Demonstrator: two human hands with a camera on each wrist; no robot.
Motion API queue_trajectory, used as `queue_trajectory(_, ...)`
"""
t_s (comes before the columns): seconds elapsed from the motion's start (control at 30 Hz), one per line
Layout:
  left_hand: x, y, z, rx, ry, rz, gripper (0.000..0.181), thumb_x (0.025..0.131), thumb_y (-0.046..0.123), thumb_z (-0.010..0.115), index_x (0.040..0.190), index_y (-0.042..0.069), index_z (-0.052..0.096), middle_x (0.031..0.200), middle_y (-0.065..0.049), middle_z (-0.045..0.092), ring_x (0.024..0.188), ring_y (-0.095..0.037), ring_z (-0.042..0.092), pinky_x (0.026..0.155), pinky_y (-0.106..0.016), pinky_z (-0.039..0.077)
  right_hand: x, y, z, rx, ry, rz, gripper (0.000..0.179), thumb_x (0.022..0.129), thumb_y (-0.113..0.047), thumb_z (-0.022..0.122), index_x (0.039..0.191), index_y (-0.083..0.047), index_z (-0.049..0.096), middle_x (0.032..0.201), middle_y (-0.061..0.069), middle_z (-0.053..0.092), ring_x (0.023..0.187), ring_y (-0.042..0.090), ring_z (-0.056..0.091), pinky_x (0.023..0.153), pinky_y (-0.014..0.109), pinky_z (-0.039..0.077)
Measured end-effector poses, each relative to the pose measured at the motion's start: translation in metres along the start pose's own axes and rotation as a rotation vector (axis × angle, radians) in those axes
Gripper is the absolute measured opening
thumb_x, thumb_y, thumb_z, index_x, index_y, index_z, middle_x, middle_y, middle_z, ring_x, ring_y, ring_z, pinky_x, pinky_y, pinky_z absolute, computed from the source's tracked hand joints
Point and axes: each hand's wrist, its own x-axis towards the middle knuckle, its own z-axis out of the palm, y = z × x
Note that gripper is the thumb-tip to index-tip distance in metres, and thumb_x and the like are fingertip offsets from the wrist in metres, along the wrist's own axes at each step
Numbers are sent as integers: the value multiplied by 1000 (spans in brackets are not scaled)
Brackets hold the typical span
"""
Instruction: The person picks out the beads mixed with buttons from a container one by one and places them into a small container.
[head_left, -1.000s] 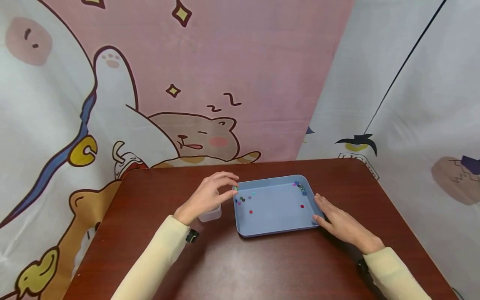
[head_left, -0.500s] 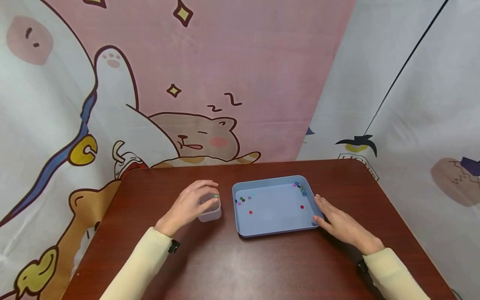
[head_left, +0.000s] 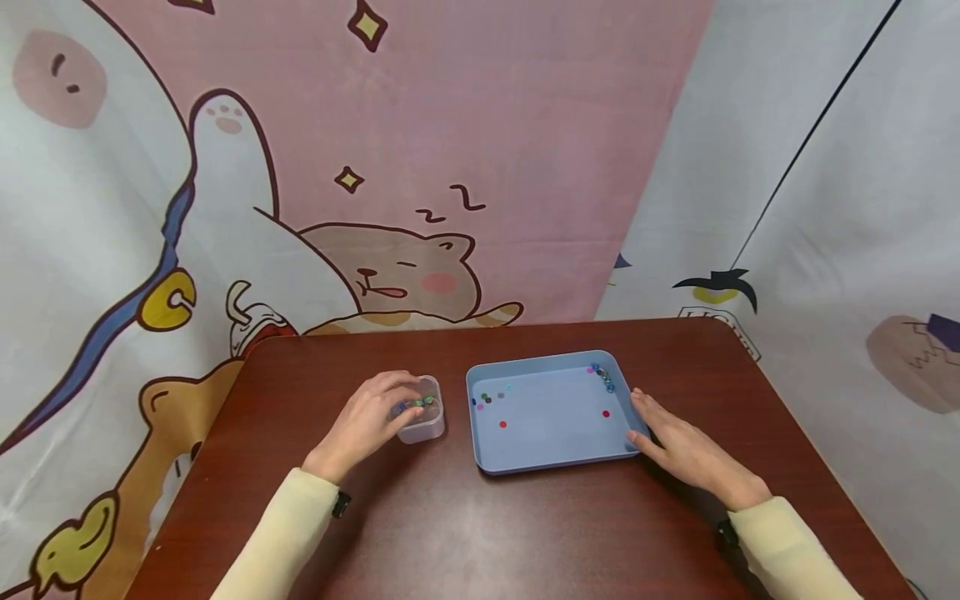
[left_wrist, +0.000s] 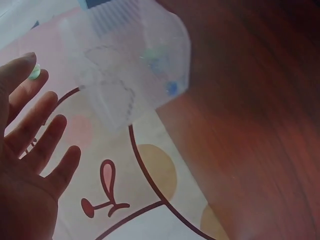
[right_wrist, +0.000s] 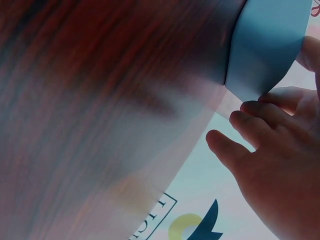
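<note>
My left hand (head_left: pixel 367 421) is over a small clear plastic box (head_left: pixel 422 432) on the table. Between its thumb and index finger it pinches a small translucent green marble (left_wrist: pixel 34 72); the other fingers are loosely spread. Blue and green marbles (left_wrist: pixel 171 88) show through the box wall in the left wrist view. My right hand (head_left: pixel 686 446) rests at the right side of a shallow blue tray (head_left: pixel 555 454), fingers extended against its wall and thumb by the near right corner. In the right wrist view, fingertips touch the tray's outer wall.
Inside the tray, several marbles (head_left: pixel 604 378) line the far right corner. Several small coloured pieces (head_left: pixel 487 400) lie at its left end, with one red piece (head_left: pixel 503 425) nearer and another red piece (head_left: pixel 606 414) at right. The brown table (head_left: pixel 465 533) meets a printed curtain (head_left: pixel 525 167) behind.
My left hand has moved left from the tray's left rim to over the clear box, carrying the green marble. The right hand and the tray have stayed in place.
</note>
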Motion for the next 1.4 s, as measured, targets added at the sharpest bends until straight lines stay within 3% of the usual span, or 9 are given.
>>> queue_trajectory(0.2, -7, -4, 4, 72, -26, -7, 19, 92, 27, 81, 103, 12, 82, 130, -6, 67, 130, -30, 57, 108, -54, 45, -1, -1, -1, 4, 2, -4, 83, 103, -46, 62, 162, 1, 27, 167, 24, 23, 151, 47, 27, 114, 65, 30)
queue_trajectory(0.5, -10, -9, 9, 101, -36, 7, 17, 91, 27, 82, 101, 13, 82, 130, -6, 68, 131, -31, 56, 109, -54, 44, -1, -3, -1, -2, 14, -7, 83, 103, -47, 61, 162, 1, 27, 167, 24, 23, 150, 48, 27, 113, 65, 31)
queue_trajectory(0.77, -7, -10, 10, 101, -32, 26, 30, 92, 28, 82, 116, 11, 79, 135, -9, 66, 136, -34, 53, 110, -58, 41, -2, -4, -2, -4, 14, -3, 83, 103, -47, 61, 161, 1, 28, 167, 25, 24, 150, 48, 28, 114, 66, 31)
queue_trajectory(0.93, 1, 0, 7, 39, 9, 51, 35, 91, 29, 82, 122, 13, 76, 139, -6, 64, 138, -33, 52, 112, -58, 39, -2, -5, -4, -3, 12, -6, 82, 103, -47, 61, 162, 1, 28, 167, 24, 24, 150, 48, 28, 114, 65, 31)
queue_trajectory(1.17, 10, 18, 6, -19, 40, 80, 48, 89, 28, 83, 131, 8, 71, 143, -7, 62, 140, -31, 50, 116, -55, 36, -4, -4, -4, 6, 6, 0, 83, 103, -49, 61, 162, 0, 28, 167, 24, 24, 150, 48, 28, 114, 66, 30)
queue_trajectory(1.4, 16, 35, 7, -103, 41, 52, 65, 91, 35, 80, 147, 9, 58, 149, -6, 58, 144, -26, 47, 117, -54, 36, -3, -4, -3, -7, 7, 3, 84, 102, -48, 62, 162, 0, 28, 167, 24, 24, 150, 48, 27, 114, 66, 29)
